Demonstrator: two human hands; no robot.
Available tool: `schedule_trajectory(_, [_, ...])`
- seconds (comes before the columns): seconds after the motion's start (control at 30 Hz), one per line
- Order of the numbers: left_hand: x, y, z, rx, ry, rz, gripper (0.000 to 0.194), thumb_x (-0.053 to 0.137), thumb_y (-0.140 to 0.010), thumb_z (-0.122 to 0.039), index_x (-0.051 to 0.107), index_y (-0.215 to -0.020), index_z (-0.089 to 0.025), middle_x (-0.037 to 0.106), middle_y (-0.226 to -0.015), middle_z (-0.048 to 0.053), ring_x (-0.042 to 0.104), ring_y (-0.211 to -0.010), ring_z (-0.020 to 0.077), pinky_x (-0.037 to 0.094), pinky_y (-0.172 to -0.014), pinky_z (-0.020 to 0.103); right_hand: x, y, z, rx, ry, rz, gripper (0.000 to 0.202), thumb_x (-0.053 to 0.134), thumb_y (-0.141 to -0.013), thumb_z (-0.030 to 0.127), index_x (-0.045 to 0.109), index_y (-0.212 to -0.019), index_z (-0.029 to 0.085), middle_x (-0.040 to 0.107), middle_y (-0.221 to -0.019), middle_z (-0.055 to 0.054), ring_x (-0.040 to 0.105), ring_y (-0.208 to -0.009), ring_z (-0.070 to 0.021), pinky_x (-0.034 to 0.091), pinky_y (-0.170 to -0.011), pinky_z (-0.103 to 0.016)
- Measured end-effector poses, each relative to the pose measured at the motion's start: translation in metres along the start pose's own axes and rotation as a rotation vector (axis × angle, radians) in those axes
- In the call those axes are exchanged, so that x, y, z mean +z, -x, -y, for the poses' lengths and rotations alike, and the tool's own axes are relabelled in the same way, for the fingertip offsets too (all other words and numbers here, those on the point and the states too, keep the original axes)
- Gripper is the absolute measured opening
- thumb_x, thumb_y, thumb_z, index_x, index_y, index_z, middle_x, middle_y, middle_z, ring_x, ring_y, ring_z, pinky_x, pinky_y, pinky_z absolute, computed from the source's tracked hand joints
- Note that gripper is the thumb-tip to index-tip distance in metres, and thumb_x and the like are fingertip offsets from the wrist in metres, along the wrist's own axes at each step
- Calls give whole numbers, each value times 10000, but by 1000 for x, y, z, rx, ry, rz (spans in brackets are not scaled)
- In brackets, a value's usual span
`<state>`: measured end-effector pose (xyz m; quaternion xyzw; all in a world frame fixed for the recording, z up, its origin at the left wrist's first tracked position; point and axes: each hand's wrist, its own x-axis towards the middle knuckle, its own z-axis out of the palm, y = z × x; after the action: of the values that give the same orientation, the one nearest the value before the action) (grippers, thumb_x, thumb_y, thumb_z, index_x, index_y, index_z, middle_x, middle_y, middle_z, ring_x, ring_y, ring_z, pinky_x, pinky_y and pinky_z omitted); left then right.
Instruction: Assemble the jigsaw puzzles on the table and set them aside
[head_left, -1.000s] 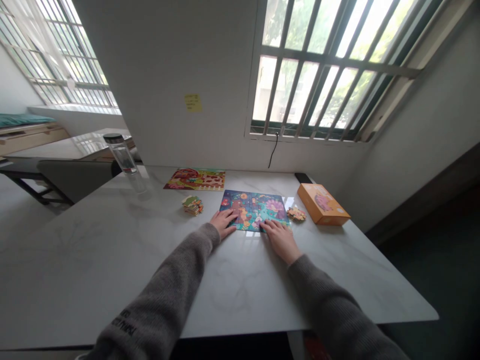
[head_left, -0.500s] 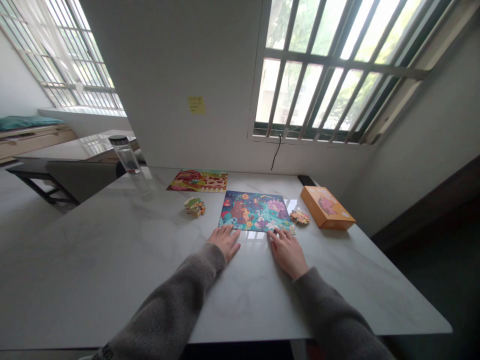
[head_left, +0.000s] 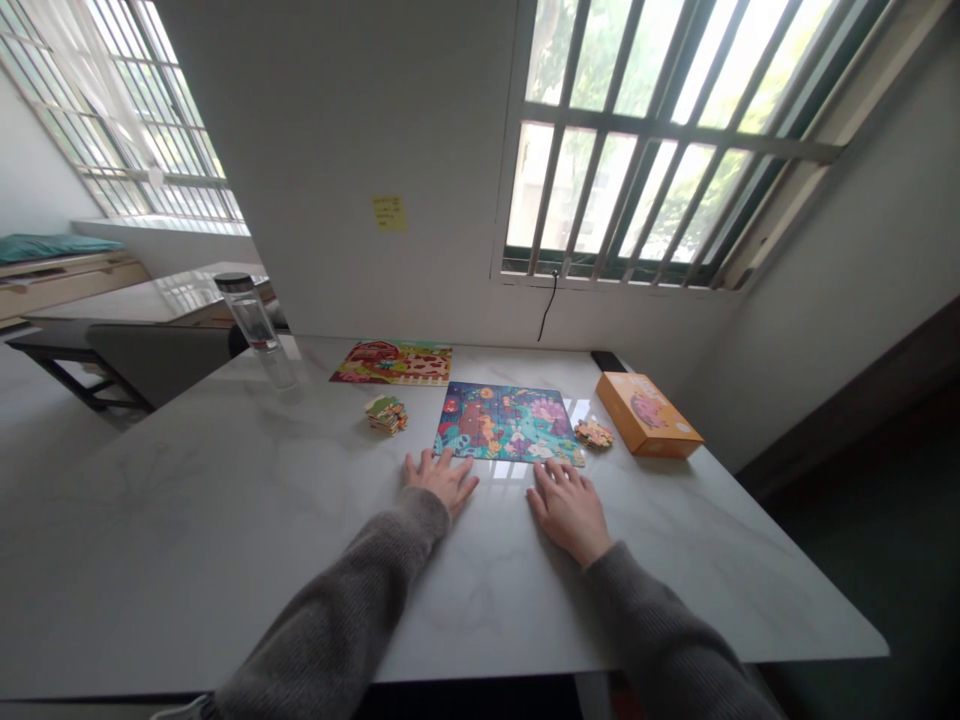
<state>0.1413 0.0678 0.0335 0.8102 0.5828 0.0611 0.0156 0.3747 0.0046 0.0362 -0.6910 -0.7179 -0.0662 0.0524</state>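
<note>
A blue puzzle picture (head_left: 510, 422) lies flat on the white marbled table (head_left: 247, 560). By its lower left corner, my left hand (head_left: 441, 482) rests palm down with fingers spread, holding nothing. My right hand (head_left: 571, 508) lies at the lower right edge, fingers apart and nothing in it. Left of the puzzle sits a small stack of puzzle pieces (head_left: 387, 414); another small pile of pieces (head_left: 594, 433) is just to its right. A farm picture with a red barn (head_left: 394, 363) lies behind, to the left.
An orange box (head_left: 649, 415) stands at the right, with a black object (head_left: 607, 361) behind it. A clear bottle with a dark lid (head_left: 249, 312) is at the back left. A yellow note (head_left: 390, 213) is on the wall; a black cable (head_left: 548, 308) hangs below the window.
My left hand has shifted slightly left and its fingers have spread wider. My right hand's fingers have spread too, the thumb moving out to the left. The view has shifted slightly.
</note>
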Motion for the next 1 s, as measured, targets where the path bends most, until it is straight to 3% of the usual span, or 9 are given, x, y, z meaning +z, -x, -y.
schedule_trajectory(0.2, [6,-14,0,5,16,-48,426,383,-968,-546,573,-1331,-431,514,-1409,48,412,-1224,381,298,-1031,610,4,-15,-8,7,-25,14,514,375,-997,438,476,-1447,212,468,-1503,-109,385,-1352,-295,312,-1080,-427])
schedule_trajectory(0.6, [16,-57,2,0,34,-128,413,373,-975,-514,576,-1322,-418,506,-1348,78,425,-1187,355,321,-1004,545,9,-75,-14,25,-60,20,484,398,-988,417,523,-1369,148,560,-1340,-161,450,-1278,-281,314,-1059,-352])
schedule_trajectory(1.0, [26,-110,13,2,42,-167,437,405,-967,-525,550,-1349,-371,502,-1396,61,403,-1274,307,293,-1114,480,32,-130,-20,47,-103,-48,536,385,-981,453,496,-1388,123,514,-1406,-173,414,-1320,-288,253,-1109,-372])
